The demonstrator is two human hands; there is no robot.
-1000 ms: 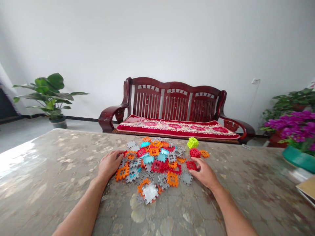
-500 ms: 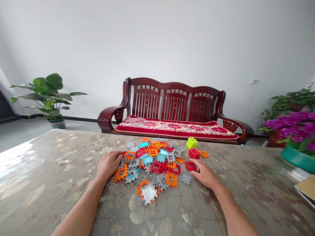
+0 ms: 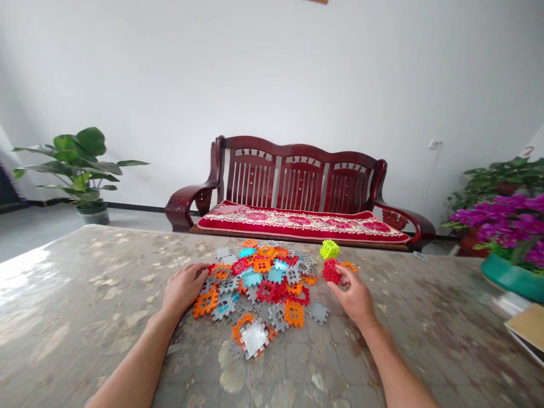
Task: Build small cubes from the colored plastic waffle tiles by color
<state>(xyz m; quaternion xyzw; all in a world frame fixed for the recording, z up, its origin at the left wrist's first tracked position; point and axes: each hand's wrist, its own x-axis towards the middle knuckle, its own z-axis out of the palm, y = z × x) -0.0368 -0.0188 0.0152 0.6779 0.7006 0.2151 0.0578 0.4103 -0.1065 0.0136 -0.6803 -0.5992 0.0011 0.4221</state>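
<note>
Interlocking plastic tiles in grey, orange, red and light blue lie in a loose pile (image 3: 267, 292) on the table. At the pile's left edge, my left hand (image 3: 186, 285) rests with bent fingers, its tips closed on a small red tile (image 3: 211, 270) that is mostly hidden. My right hand (image 3: 353, 294) is to the right of the pile, thumb and fingers closed round a red interlocking tile (image 3: 331, 272). A red block assembled from tiles is at the same spot; tile and block overlap and I cannot separate them. Just behind stands a yellow-green block (image 3: 329, 249).
An orange tile (image 3: 349, 266) lies behind my right fingers. One grey tile (image 3: 420, 256) is near the table's far right edge. At right stand a teal flowerpot (image 3: 508, 277) and a book (image 3: 528, 328). Beyond the table is a wooden bench (image 3: 301, 175).
My right hand has moved slightly away from me, lifting the flat red tile from the tabletop up to the red block. The left hand stays at the pile's edge. The view has shifted slightly.
</note>
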